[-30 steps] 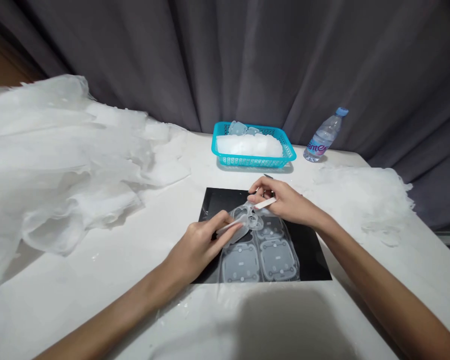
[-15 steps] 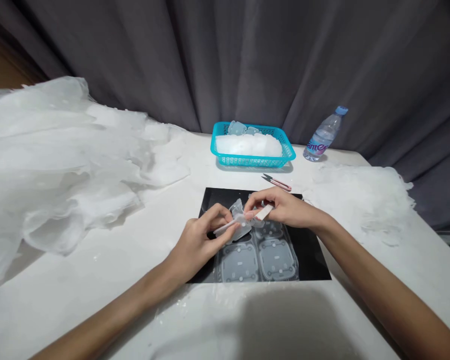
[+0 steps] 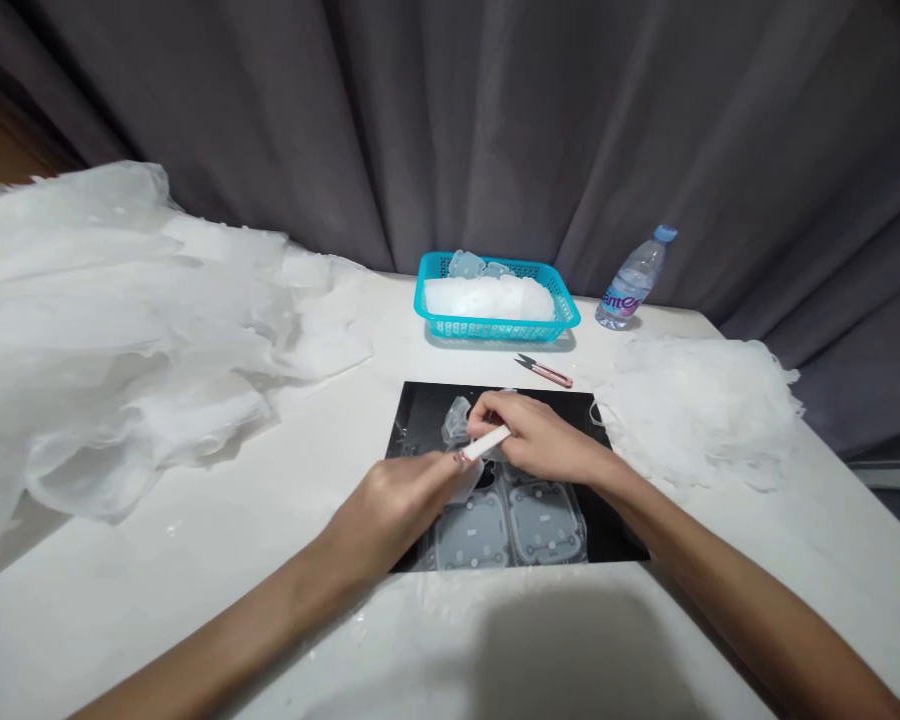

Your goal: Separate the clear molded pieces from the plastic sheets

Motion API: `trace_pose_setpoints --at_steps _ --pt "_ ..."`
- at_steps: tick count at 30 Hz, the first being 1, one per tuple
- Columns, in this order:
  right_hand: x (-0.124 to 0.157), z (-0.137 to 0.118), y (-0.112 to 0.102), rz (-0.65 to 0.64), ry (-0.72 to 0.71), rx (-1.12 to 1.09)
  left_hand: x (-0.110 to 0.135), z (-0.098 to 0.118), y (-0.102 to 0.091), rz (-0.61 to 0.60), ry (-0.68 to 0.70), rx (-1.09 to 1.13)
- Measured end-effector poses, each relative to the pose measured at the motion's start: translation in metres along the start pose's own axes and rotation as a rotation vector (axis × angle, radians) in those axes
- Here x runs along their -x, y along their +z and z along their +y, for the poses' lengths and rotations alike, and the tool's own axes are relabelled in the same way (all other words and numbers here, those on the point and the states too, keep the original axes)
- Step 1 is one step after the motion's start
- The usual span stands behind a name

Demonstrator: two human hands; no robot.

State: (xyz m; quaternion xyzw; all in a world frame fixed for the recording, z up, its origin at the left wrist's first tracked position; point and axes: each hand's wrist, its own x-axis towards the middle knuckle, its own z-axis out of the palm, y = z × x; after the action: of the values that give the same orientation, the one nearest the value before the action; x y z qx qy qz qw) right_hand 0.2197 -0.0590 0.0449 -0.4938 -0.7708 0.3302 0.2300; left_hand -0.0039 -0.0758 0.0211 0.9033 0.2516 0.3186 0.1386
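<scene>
Head view: two bare hands meet near the middle of the frame, above a black mat [image 3: 615, 520] on a white surface [image 3: 330, 640].
Left hand [image 3: 405, 500]: fingers drawn together, a clear plastic piece [image 3: 466, 486] pinched in them and mostly hidden.
Right hand [image 3: 532, 432]: fingers curled around a white stick [image 3: 487, 443], whose lower end meets the left thumb.
Plastic shapes [image 3: 546, 523]: rounded squares on the mat, lower centre, below the hands.
Snips [image 3: 544, 371]: pink-handled, lying just above the mat.
Blue basket [image 3: 502, 331]: upper centre, holding white pads [image 3: 487, 298].
Bottle [image 3: 634, 283]: upright, upper right of centre.
White sheets [image 3: 150, 320]: heaped across the left side.
White pile [image 3: 701, 405]: right of the mat.
Curtain [image 3: 465, 120]: grey, across the top.
</scene>
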Motion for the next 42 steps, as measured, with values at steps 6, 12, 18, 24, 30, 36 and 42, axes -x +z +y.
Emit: trace_pose_setpoints --at_steps 6,12,18,24,30,36,42 --pt "-0.012 0.014 0.016 0.169 0.125 0.129 0.001 -0.006 0.002 -0.023 -0.172 0.031" --pt "-0.005 0.023 -0.014 0.070 -0.008 -0.203 -0.012 -0.024 -0.007 0.049 -0.655 0.627" --pt "0.002 0.014 -0.021 -0.084 -0.124 -0.175 -0.015 -0.018 -0.004 0.080 -0.691 0.861" --pt "-0.001 0.015 -0.020 -0.116 -0.173 -0.336 -0.016 -0.018 0.006 0.016 -0.749 1.000" --pt "-0.001 0.015 -0.030 -0.242 -0.182 -0.294 -0.014 -0.018 0.006 -0.022 -0.750 1.050" --pt "0.001 0.013 -0.032 -0.226 -0.226 -0.213 -0.015 -0.019 0.006 -0.056 -0.757 1.022" --pt "0.002 0.016 -0.018 -0.111 -0.299 0.040 -0.018 -0.017 0.006 -0.106 -0.828 1.122"
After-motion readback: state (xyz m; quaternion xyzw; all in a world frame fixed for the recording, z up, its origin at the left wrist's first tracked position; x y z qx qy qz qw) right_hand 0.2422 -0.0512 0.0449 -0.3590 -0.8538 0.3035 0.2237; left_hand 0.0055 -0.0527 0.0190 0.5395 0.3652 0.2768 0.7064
